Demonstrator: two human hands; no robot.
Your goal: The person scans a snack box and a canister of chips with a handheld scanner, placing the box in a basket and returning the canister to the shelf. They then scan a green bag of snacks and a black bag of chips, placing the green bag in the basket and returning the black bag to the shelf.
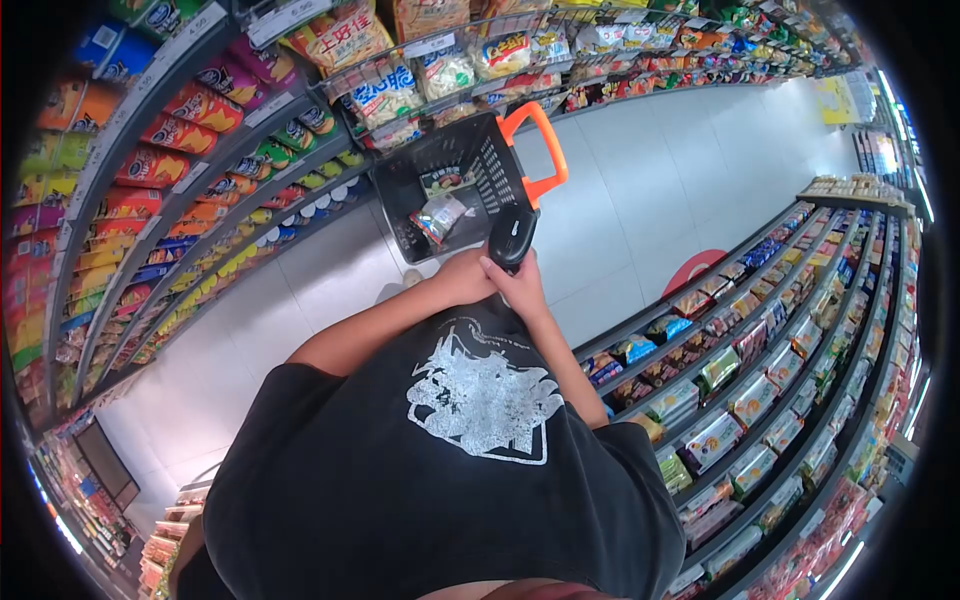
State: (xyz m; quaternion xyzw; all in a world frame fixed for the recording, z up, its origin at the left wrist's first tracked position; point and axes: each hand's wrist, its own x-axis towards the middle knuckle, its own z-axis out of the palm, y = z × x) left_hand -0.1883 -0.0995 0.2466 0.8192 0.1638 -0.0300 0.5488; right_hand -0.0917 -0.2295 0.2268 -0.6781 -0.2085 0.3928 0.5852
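A dark plastic shopping basket (pixel 400 170) stands ahead of me beside the left shelves. Inside it lie a dark flat package (pixel 450 177) and a small clear-and-red snack bag (pixel 440 215). A black pull handle (pixel 512 238) reaches back from the basket to my body. My right hand (pixel 522 284) is closed around its near end. My left hand (pixel 466 276) meets it there, also closed against the handle, its fingers partly hidden. An upright orange carry handle (pixel 549 143) is on the basket's right side.
Shelves of bagged chips (pixel 185 132) curve along my left and front, with puffed snacks (pixel 382 95) right beside the basket. Low tiered racks of packaged snacks (pixel 735 400) line the right. A tiled aisle floor (pixel 640 165) runs between, with a red floor marking (pixel 695 268).
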